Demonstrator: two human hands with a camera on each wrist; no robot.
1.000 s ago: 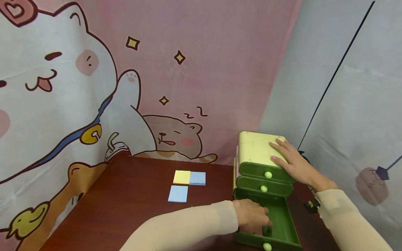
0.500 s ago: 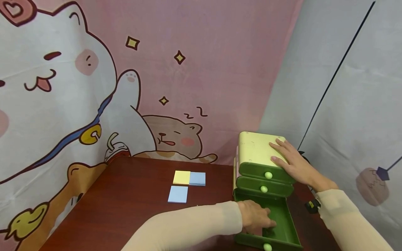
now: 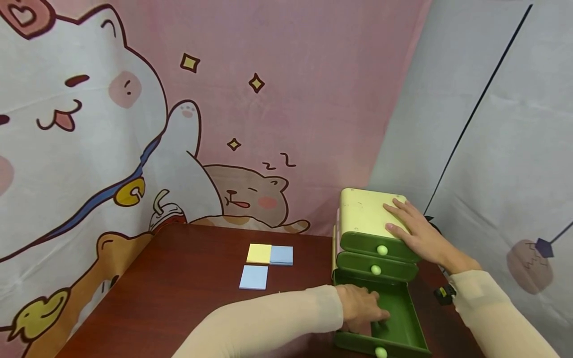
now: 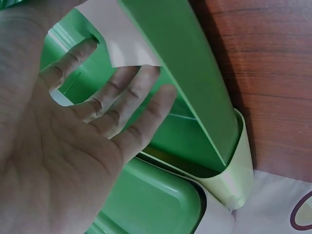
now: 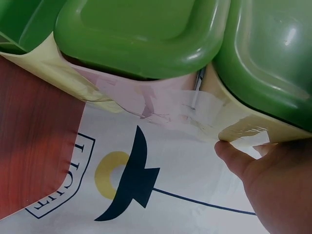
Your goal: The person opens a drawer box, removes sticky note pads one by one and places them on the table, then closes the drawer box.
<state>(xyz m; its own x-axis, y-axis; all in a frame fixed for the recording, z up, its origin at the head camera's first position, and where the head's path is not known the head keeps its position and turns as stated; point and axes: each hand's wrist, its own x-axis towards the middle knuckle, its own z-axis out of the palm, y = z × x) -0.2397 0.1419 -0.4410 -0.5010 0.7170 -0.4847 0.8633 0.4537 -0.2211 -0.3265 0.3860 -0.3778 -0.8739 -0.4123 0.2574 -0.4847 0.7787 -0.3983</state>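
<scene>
A small three-drawer desk organizer [image 3: 364,211] with a pale yellow top and green drawer fronts stands at the right of the table. Its bottom drawer [image 3: 405,318] is pulled out. My left hand [image 3: 358,307] reaches into that drawer, fingers spread and lightly bent. Inside, a pinkish sheet of paper [image 4: 119,36] lies by the drawer wall, with two fingertips right at its edge in the left wrist view. Part of the sheet is hidden under the hand. My right hand [image 3: 418,233] rests on the organizer's top at its right edge, fingers extended.
One yellow sticky-note pad [image 3: 258,253] and two blue ones, a back pad [image 3: 281,254] and a front pad [image 3: 253,277], lie on the dark red table [image 3: 192,278] left of the organizer. A cartoon-printed cloth [image 3: 313,124] hangs behind.
My left hand shifts slightly right in the drawer, then slightly back left; its fingers move a little. The right hand stays on the organizer's top.
</scene>
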